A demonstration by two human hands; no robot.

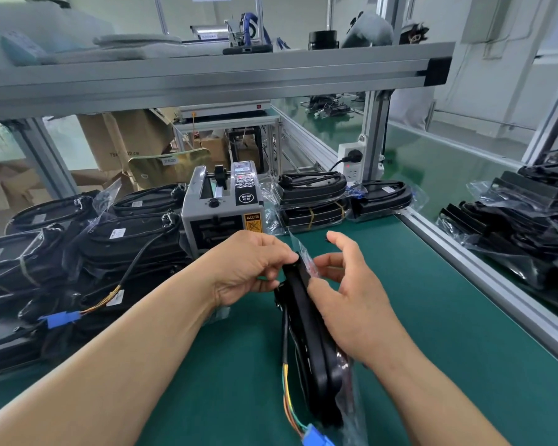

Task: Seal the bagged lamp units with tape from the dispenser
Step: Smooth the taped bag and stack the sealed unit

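Observation:
A black lamp unit (pixel 306 333) in a clear plastic bag stands on edge on the green mat, its coloured wires and blue connector (pixel 316 441) hanging toward me. My left hand (pixel 248 265) pinches the bag's top end against the unit. My right hand (pixel 342 291) rests against the unit's right side, thumb on the folded bag flap (pixel 306 262), fingers loosely spread. The grey tape dispenser (pixel 221 207) stands just behind my hands. No tape strip is plainly visible on my fingers.
Several bagged lamp units are piled at the left (pixel 78 252) and stacked behind the dispenser at the right (pixel 313 197). More lie beyond the aluminium rail (pixel 464 262) at the far right (pixel 528 220). A power strip (pixel 351 162) hangs on the post.

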